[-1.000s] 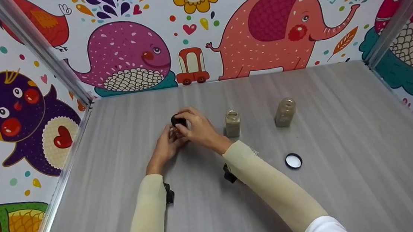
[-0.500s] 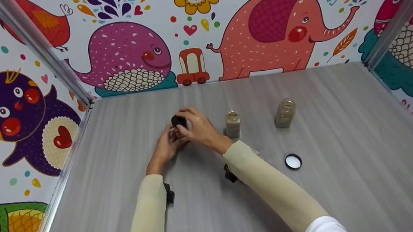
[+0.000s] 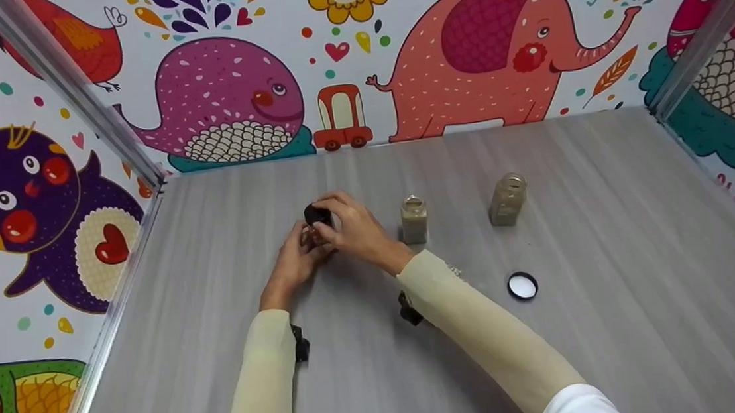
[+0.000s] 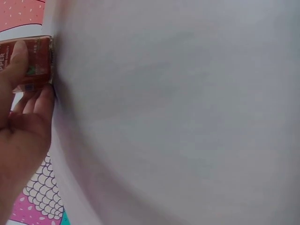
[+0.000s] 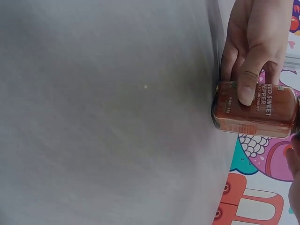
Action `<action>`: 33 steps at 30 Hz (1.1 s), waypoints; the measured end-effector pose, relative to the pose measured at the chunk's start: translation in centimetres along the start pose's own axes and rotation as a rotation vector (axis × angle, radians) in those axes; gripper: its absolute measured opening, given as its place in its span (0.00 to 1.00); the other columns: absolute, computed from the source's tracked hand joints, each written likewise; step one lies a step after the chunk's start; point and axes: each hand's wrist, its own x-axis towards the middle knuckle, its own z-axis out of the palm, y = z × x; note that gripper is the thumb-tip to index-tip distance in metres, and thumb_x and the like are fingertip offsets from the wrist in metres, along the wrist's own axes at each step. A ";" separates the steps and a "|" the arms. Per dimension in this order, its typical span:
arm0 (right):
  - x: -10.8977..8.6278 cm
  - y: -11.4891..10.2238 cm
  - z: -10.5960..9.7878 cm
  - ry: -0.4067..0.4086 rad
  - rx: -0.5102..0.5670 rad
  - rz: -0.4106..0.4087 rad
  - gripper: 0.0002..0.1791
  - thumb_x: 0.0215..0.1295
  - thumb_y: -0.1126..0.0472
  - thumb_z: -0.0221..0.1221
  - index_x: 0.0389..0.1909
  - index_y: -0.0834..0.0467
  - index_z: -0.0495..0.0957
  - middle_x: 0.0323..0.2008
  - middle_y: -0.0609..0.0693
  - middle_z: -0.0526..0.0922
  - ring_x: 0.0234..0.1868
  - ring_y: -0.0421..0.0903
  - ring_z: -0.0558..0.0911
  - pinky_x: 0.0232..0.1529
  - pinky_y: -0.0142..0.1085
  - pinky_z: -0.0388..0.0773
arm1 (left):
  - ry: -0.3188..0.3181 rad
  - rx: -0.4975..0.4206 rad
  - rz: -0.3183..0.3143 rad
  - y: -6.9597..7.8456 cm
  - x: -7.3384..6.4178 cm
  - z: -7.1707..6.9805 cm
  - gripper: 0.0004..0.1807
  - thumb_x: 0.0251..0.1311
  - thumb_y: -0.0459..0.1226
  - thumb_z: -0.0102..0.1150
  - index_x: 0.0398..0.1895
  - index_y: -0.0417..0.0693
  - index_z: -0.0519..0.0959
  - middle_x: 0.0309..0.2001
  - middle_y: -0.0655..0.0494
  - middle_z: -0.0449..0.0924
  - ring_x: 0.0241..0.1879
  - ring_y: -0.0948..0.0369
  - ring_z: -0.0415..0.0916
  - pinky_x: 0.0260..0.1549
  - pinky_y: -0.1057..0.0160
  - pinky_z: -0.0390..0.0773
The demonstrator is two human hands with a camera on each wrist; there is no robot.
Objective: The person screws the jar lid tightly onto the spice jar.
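In the head view my left hand is wrapped around a small glass spice jar, mostly covered there by the fingers. The right wrist view shows this jar more fully: red powder inside, a label reading "RED SWEET PEPPER", its base against the table. My left thumb lies across the label. On the jar's top is a black lid, which the thumb and fingers of my right hand grip. Just the right fingertips show at the edge of the right wrist view.
Two lidless glass jars of brownish powder stand to the right, a nearer jar and a farther jar. A black-rimmed lid lies white inside up on the grey table. Patterned walls bound the back and sides.
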 end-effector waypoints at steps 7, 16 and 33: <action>0.5 -0.5 -0.3 -0.008 0.013 0.018 0.21 0.70 0.60 0.60 0.61 0.64 0.76 0.62 0.58 0.76 0.63 0.50 0.78 0.66 0.40 0.75 | -0.012 -0.021 0.015 0.1 0.0 -0.1 0.28 0.70 0.33 0.58 0.70 0.45 0.62 0.70 0.42 0.70 0.72 0.49 0.67 0.67 0.49 0.71; 0.4 -0.7 -0.4 -0.071 0.007 0.080 0.20 0.73 0.59 0.58 0.62 0.61 0.76 0.62 0.55 0.77 0.64 0.48 0.78 0.66 0.38 0.75 | -0.012 -0.019 -0.016 -0.1 0.1 0.0 0.29 0.69 0.35 0.59 0.71 0.49 0.62 0.69 0.45 0.71 0.71 0.51 0.69 0.67 0.50 0.72; 0.4 -0.5 -0.3 -0.078 0.005 0.045 0.23 0.72 0.62 0.58 0.65 0.62 0.74 0.65 0.56 0.77 0.67 0.49 0.76 0.67 0.39 0.74 | -0.009 -0.033 0.007 -0.2 -0.1 0.0 0.30 0.70 0.33 0.58 0.72 0.46 0.61 0.68 0.40 0.72 0.70 0.48 0.70 0.67 0.49 0.71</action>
